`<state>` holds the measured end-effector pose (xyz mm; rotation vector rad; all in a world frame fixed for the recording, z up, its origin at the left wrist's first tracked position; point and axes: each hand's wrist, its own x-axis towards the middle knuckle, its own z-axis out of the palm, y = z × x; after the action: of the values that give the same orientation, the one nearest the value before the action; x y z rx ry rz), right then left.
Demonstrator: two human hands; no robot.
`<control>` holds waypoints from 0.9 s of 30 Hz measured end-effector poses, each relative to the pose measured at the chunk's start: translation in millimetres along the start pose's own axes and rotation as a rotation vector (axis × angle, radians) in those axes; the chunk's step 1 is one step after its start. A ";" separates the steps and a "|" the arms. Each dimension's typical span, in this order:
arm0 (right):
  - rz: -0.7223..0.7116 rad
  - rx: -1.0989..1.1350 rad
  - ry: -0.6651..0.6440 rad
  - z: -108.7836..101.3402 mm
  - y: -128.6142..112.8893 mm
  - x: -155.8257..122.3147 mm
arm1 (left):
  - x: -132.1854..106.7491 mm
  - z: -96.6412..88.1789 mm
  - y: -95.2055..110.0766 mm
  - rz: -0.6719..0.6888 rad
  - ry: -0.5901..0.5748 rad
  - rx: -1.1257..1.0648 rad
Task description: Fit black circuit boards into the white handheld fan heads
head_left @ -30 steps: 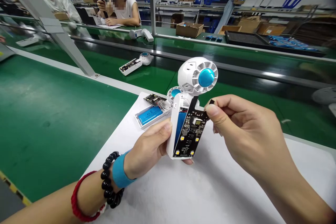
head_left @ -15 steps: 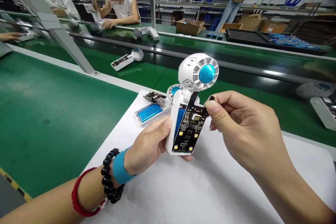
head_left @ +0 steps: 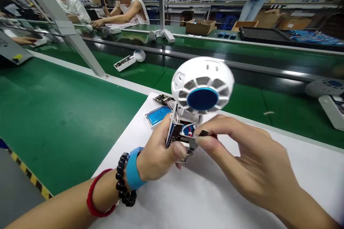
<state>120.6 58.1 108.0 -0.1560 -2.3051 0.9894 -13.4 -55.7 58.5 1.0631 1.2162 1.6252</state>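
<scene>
A white handheld fan (head_left: pixel 205 69) with a blue hub faces me, its head tipped forward. My left hand (head_left: pixel 157 155) is wrapped round its open handle, thumb across the front. My right hand (head_left: pixel 247 157) pinches a black corner at the upper right of the circuit board (head_left: pixel 176 134). Red and white wires (head_left: pixel 190 128) show between the board and the fan neck. Behind my left hand, a second opened fan handle with a blue battery (head_left: pixel 159 115) lies on the white sheet (head_left: pixel 215 200), a loose circuit board (head_left: pixel 163 99) beside it.
Another open fan (head_left: pixel 126 63) lies on the green conveyor beyond a pale rail. More fans rest at the far right (head_left: pixel 331 111) and farther back. A slanted metal post (head_left: pixel 72 39) stands at left. Co-workers sit and stand across the line, near a cardboard box (head_left: pixel 200 27).
The fan has tilted forward, so its hub now faces me and the board is seen more edge-on. My left thumb has moved onto the front; my right hand has come lower and left.
</scene>
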 end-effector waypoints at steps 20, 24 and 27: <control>-0.197 -0.081 -0.240 -13.1 6.4 1.4 | -3.1 -3.4 0.1 0.163 -0.093 0.065; -0.113 -0.060 -0.264 -11.8 1.2 3.7 | -3.0 -3.1 -2.1 0.196 -0.065 0.061; -0.098 -0.008 -0.245 -6.6 3.2 2.2 | -3.5 -2.6 -2.7 0.201 -0.025 0.085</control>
<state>122.3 65.2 110.3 0.0784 -2.5109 0.9959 -14.5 -59.1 54.9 1.2906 1.2024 1.7179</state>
